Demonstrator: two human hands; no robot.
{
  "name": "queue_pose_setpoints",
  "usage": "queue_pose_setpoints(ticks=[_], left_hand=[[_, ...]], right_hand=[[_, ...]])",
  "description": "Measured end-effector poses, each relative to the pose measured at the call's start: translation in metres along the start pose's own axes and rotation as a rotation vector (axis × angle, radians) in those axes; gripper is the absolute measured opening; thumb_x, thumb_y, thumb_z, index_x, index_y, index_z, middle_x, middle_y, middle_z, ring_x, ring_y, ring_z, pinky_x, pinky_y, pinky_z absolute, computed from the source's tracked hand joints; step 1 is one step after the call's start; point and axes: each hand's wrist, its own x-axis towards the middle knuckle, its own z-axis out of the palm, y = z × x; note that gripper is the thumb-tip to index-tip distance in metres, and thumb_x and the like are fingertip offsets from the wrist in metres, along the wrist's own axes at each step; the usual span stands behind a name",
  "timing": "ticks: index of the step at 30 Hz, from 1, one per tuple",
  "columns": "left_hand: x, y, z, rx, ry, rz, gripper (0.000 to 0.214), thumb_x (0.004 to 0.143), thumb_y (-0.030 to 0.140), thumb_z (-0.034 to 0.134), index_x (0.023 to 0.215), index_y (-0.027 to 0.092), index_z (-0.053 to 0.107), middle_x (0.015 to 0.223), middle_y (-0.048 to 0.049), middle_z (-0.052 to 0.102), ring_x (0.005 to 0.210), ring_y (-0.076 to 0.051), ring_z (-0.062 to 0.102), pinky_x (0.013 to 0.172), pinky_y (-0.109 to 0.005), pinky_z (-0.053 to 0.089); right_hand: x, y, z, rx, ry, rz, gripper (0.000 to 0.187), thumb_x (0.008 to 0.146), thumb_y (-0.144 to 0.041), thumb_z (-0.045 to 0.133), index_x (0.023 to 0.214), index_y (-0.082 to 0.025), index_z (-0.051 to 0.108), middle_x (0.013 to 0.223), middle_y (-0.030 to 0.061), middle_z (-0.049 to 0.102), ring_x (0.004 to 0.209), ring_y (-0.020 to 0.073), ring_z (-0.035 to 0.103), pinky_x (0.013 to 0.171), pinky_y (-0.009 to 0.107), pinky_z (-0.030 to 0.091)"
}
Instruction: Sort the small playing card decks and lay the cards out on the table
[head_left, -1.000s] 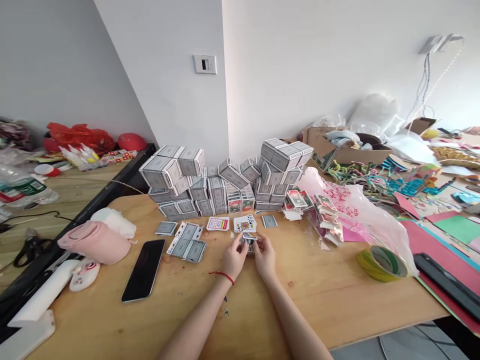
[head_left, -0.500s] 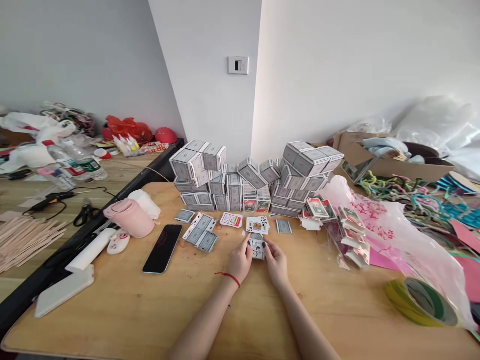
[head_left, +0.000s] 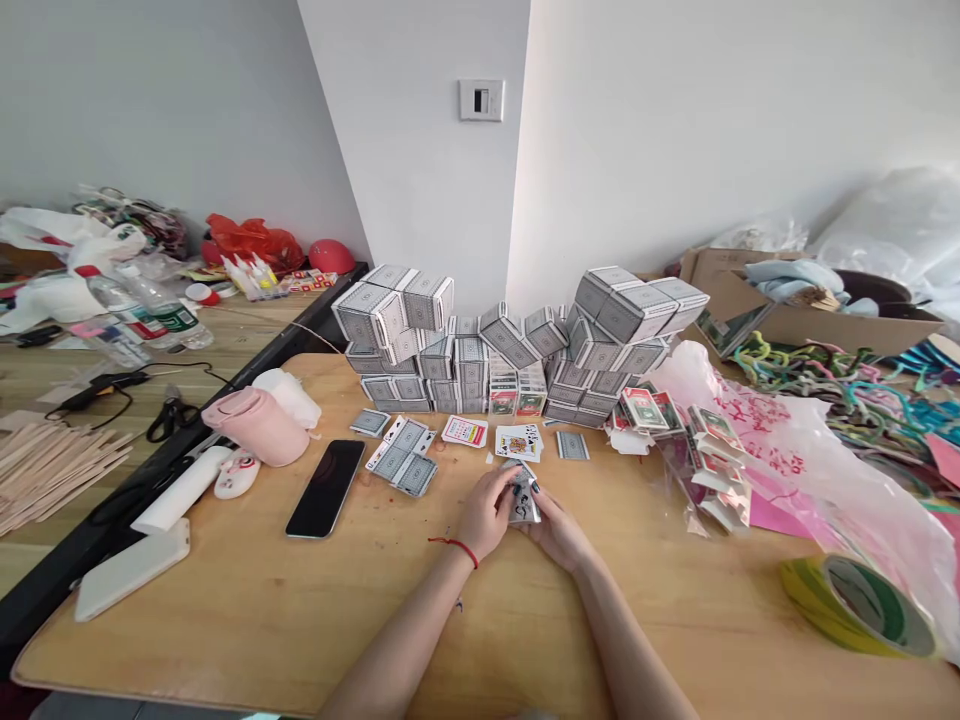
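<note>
Between my two hands is a small stack of playing cards [head_left: 524,508], a black figure showing on its upper face. My left hand [head_left: 487,512] is closed on its left side, fingers over the top. My right hand [head_left: 561,528] grips the right side, dark nails at the edge. Just beyond lie face-up playing cards [head_left: 517,443], with a red-printed card [head_left: 465,431] to their left and a face-down card [head_left: 572,445] to their right. Overlapping face-down cards [head_left: 403,457] lie farther left. Behind stands a structure of grey-backed card blocks [head_left: 471,370].
On the left are a black phone [head_left: 325,488], a pink roll [head_left: 255,425] and a white power bank [head_left: 133,570]. Opened card boxes [head_left: 716,465], a plastic bag [head_left: 817,450] and a yellow-green tape roll [head_left: 855,605] are on the right.
Both hands have turned the card stack to a slant, and my left fingers now reach over its top. The right hand has shifted lower around it. The view has tilted slightly.
</note>
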Motion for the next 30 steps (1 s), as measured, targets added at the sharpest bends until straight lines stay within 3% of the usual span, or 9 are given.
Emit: queue_pose_setpoints(ticks=[3, 17, 23, 27, 30], left_hand=[[-0.0007, -0.0014, 0.0009, 0.001, -0.048, 0.038, 0.031, 0.085, 0.016, 0.035, 0.109, 0.023, 0.054, 0.106, -0.0054, 0.060, 0.101, -0.016, 0.054, 0.088, -0.035, 0.045], [-0.0038, -0.0010, 0.0018, 0.104, 0.096, 0.113, 0.027, 0.083, 0.014, 0.038, 0.103, 0.020, 0.055, 0.101, -0.0066, 0.062, 0.097, -0.017, 0.057, 0.086, -0.036, 0.047], [-0.0027, 0.0011, 0.0015, 0.063, 0.118, 0.087, 0.021, 0.080, 0.015, 0.045, 0.097, 0.021, 0.057, 0.102, -0.0056, 0.062, 0.099, -0.017, 0.055, 0.088, -0.037, 0.045], [-0.0031, 0.0008, 0.0006, 0.003, 0.169, 0.007, 0.017, 0.078, 0.017, 0.047, 0.090, 0.020, 0.058, 0.097, -0.0058, 0.063, 0.096, -0.017, 0.056, 0.087, -0.037, 0.046], [-0.0038, -0.0061, 0.0017, -0.049, 0.240, -0.101, 0.015, 0.076, 0.019, 0.049, 0.090, 0.018, 0.055, 0.093, -0.0064, 0.062, 0.090, -0.017, 0.058, 0.082, -0.036, 0.048]], right_hand=[[-0.0004, 0.0010, -0.0004, -0.009, 0.027, -0.001, 0.024, 0.070, -0.035, 0.065, 0.089, -0.019, 0.063, 0.083, 0.0037, 0.064, 0.076, 0.0159, 0.057, 0.073, 0.031, 0.044], [0.0003, 0.0023, 0.0036, 0.036, 0.117, -0.025, 0.020, 0.067, -0.035, 0.068, 0.080, -0.020, 0.063, 0.077, 0.0014, 0.062, 0.070, 0.0144, 0.053, 0.070, 0.030, 0.042], [-0.0004, 0.0093, 0.0026, -0.061, 0.226, -0.192, 0.019, 0.066, -0.033, 0.069, 0.060, -0.020, 0.057, 0.061, -0.0032, 0.055, 0.055, 0.0100, 0.046, 0.057, 0.023, 0.039], [0.0011, 0.0066, 0.0013, -0.064, 0.299, -0.237, 0.023, 0.066, -0.042, 0.066, 0.072, -0.020, 0.061, 0.080, 0.0027, 0.063, 0.073, 0.0181, 0.056, 0.068, 0.031, 0.044], [0.0027, 0.0029, 0.0007, -0.024, 0.291, -0.262, 0.029, 0.069, -0.044, 0.063, 0.085, -0.021, 0.062, 0.096, 0.0061, 0.063, 0.092, 0.0231, 0.056, 0.081, 0.039, 0.043]])
